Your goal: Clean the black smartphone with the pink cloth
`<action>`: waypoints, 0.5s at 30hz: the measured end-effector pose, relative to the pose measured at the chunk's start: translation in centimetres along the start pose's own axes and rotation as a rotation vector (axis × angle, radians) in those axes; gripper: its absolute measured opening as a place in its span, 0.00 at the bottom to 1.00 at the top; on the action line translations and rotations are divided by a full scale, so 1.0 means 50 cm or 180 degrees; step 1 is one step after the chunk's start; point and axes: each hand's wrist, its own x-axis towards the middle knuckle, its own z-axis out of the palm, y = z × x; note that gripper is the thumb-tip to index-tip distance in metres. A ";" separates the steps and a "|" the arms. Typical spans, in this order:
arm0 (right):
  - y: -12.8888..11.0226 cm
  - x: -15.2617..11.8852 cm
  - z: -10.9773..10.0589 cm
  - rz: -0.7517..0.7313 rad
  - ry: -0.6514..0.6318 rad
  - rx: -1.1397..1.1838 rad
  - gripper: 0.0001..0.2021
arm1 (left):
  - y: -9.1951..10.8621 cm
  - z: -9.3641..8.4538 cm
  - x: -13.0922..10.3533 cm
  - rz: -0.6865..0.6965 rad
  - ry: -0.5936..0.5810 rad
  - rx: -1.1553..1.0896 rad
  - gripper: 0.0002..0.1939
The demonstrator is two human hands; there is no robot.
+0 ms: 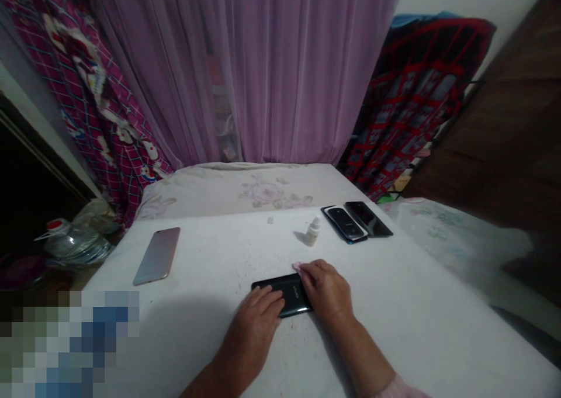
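Left hand (258, 316) and right hand (326, 290) lie flat, fingers loose, on black phone (287, 293), mid-table (219, 258).

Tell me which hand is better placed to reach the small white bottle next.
Probably the right hand. It rests on the right end of the black phone, and the small white bottle stands just beyond it, slightly right. The left hand lies on the phone's near left end, farther from the bottle.
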 end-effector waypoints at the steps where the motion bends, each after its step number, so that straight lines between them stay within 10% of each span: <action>1: 0.003 0.001 0.000 0.0006 0.0020 -0.0020 0.12 | 0.000 0.000 0.000 -0.0009 -0.0011 -0.0029 0.16; 15: -0.027 0.005 0.009 -0.0493 -0.0329 0.0350 0.13 | 0.006 -0.011 0.006 -0.0085 -0.0039 -0.0331 0.16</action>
